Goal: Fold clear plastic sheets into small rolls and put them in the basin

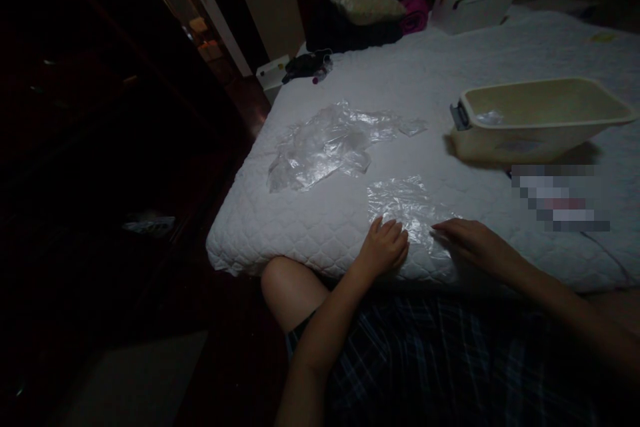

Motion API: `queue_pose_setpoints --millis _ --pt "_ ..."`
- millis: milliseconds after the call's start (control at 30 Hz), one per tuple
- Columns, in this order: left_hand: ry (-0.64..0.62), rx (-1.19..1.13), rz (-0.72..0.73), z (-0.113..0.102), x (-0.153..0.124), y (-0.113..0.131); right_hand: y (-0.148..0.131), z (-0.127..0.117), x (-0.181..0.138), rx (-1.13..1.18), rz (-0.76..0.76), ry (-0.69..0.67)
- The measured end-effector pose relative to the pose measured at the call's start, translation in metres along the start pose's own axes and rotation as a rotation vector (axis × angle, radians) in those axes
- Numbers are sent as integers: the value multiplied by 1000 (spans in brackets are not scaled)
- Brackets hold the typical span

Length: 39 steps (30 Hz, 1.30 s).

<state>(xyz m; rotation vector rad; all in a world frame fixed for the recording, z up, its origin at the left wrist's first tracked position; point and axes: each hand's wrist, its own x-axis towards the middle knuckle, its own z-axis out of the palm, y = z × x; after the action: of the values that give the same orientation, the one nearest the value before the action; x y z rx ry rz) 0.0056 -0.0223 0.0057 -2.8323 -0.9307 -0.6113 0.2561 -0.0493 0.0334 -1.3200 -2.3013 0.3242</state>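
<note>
A clear, crinkled plastic bag (400, 200) lies spread at the near edge of the white quilted bed. My left hand (384, 247) rests palm down on its near left part, fingers slightly apart. From the right, my right hand (467, 240) reaches over the same bag with its fingertips drawn together at the plastic, seemingly pinching it. The thumb is mostly hidden. Farther up the bed is a loose heap of clear plastic bags (330, 147), apart from both hands.
A cream plastic bin (525, 140) with a grey latch stands on the bed (240, 227) at right. Near it lies a pixelated item (560, 200) with a thin cord. At the back are a white box (473, 10), a pillow (367, 7) and dark cloth.
</note>
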Motion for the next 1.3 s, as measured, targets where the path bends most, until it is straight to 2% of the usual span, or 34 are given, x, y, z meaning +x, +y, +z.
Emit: queue_pose_setpoints --millis 100,267,500,700,867,1300 --pt "6 24 24 3 0 0 4 -1 -5 -35 -65 35" --pt "10 60 110 5 -1 0 13 7 -11 -82 -144 7" --pt "-69 23 161 -1 2 1 15 10 -13 -104 -213 26" --pt "-61 20 163 1 0 1 8 8 -8 -94 -185 -8" --pt "-89 21 164 2 0 0 7 12 -12 -100 -229 22" --pt "-112 0 152 8 -1 0 2 18 -8 -159 -167 67"
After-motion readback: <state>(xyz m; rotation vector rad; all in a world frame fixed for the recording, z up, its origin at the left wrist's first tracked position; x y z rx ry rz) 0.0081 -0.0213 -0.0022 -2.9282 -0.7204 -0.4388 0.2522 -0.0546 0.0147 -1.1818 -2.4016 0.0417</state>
